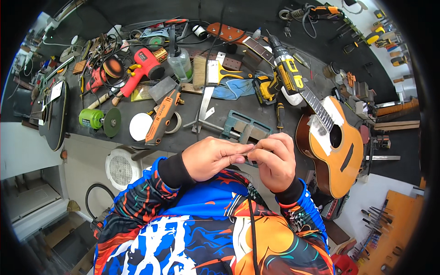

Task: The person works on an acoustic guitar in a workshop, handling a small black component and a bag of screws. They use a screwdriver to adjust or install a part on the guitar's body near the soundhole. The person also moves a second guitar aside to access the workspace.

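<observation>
My left hand (208, 158) and my right hand (275, 160) meet at the bench's front edge, both pinching a small thin strip (244, 153) that is mostly hidden by my fingers and too small to identify. Just behind them sits a teal metal vise (243, 123) with a long steel screw. An orange rotary power tool (162, 119) lies to the left of the vise, beside a white disc (140, 126).
An acoustic guitar (343, 169) with taped top rests at right, under a yellow drill (288, 68). Green grinder (91, 118), red heat gun (146, 64), spray bottle (178, 66) and brush (199, 71) crowd the dark bench (192, 142). A stool (123, 167) stands below.
</observation>
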Available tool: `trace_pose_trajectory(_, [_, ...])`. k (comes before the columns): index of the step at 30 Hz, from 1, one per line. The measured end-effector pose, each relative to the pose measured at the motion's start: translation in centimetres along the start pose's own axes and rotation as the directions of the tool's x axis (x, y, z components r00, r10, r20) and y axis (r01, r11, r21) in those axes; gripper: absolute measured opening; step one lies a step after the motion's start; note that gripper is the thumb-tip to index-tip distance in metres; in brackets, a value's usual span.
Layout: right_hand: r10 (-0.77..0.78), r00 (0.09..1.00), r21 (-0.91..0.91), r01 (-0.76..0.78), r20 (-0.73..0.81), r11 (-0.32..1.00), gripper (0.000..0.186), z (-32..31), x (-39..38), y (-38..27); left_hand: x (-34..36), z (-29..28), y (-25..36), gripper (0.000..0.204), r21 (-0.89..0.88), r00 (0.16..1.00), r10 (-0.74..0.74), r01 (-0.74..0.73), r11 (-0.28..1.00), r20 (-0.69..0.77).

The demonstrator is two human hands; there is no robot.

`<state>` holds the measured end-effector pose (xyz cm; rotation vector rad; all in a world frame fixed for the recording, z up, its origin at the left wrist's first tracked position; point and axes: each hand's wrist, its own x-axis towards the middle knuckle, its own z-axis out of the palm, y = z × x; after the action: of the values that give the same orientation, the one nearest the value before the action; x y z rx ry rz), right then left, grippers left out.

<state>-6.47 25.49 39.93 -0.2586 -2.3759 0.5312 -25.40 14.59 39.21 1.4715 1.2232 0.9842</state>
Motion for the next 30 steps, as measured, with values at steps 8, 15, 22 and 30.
trace_pose_trajectory(8, [0.086, 0.994, -0.145, -0.095, -0.067, 0.985, 0.021, -1.2, -0.8, 0.4, 2.3, 0.9, 0.3, 0.042, 0.129, 0.996, 0.071, -0.078, 0.988, 0.062])
trace_pose_trajectory(15, [0.338, 0.939, 0.094, -0.332, -0.064, 0.939, 0.012, -1.5, -0.5, 2.0, 3.4, 0.2, -1.2, 0.047, 0.154, 0.976, 0.019, 0.015, 0.988, -0.217])
trace_pose_trajectory(22, [0.365, 0.93, 0.043, -0.363, -0.044, 0.931, 0.007, 1.5, -1.8, 7.1, 4.7, 0.3, -3.2, 0.037, 0.189, 0.916, 0.032, 0.048, 0.981, -0.399])
trace_pose_trajectory(30, [0.394, 0.913, -0.035, -0.399, -0.11, 0.916, 0.013, 9.5, 0.7, 13.9, -2.1, 1.7, -9.7, 0.031, 0.099, 0.831, -0.192, 0.283, 0.954, -0.521])
